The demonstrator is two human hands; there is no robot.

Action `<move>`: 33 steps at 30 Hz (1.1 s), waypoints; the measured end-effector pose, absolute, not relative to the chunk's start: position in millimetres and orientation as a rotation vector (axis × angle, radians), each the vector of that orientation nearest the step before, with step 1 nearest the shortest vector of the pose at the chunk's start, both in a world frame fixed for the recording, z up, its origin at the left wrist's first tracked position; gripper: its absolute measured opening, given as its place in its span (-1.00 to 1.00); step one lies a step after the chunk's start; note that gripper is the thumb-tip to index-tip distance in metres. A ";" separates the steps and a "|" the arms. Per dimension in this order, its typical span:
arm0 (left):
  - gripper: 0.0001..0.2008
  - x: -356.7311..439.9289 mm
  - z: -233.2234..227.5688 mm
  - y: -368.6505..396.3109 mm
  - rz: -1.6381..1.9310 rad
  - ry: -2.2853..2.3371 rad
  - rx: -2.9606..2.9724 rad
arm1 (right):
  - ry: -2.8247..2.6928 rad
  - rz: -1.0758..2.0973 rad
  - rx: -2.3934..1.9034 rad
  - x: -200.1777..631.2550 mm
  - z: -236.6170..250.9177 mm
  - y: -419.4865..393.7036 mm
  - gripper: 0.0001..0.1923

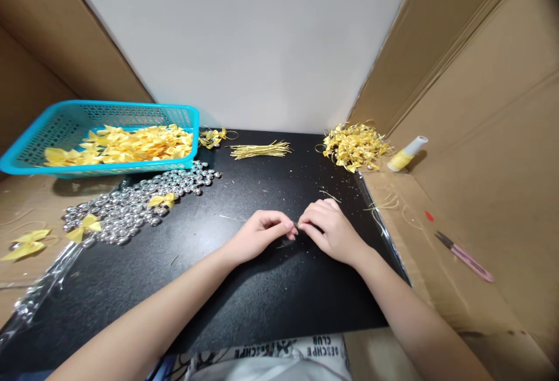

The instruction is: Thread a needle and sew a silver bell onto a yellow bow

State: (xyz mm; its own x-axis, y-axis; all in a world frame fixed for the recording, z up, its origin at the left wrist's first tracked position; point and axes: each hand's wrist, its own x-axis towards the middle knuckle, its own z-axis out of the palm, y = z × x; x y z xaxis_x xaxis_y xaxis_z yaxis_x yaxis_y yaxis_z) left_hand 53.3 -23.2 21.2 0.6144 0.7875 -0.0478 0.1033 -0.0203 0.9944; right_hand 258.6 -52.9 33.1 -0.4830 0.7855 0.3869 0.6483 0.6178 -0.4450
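Note:
Over the black table top (209,293), my left hand (266,232) and my right hand (329,229) meet fingertip to fingertip. Both are closed in a pinch on a thin gold cord (297,226), of which only a small dark-gold bit shows between the fingers. Beyond the hands lies a bundle of gold cords (261,149). To the upper right is a heap of yellow ribbon bows with cord loops (356,145). Shiny silver beads (126,212) spread on the left, with a few yellow bows (85,228) lying on and beside them.
A turquoise basket (100,168) of yellow bows stands at the back left. On cardboard at the right are a spool of yellow thread (406,154), pink-handled thread snips (465,257) and loose cords (388,200). Cardboard walls (476,90) rise on both sides.

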 end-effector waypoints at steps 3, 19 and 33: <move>-0.74 55.9 16.4 -23.9 0.748 0.873 1.352 | -2.272 0.294 -1.136 256.4 30.8 -53.7 -0.86; -0.70 56.9 13.9 -28.0 0.791 1.036 1.486 | -2.119 0.310 -1.300 248.2 30.3 -59.7 -0.85; -0.37 52.3 12.5 -31.1 0.604 0.803 1.835 | -2.217 0.221 -1.143 242.2 21.4 -60.9 -0.78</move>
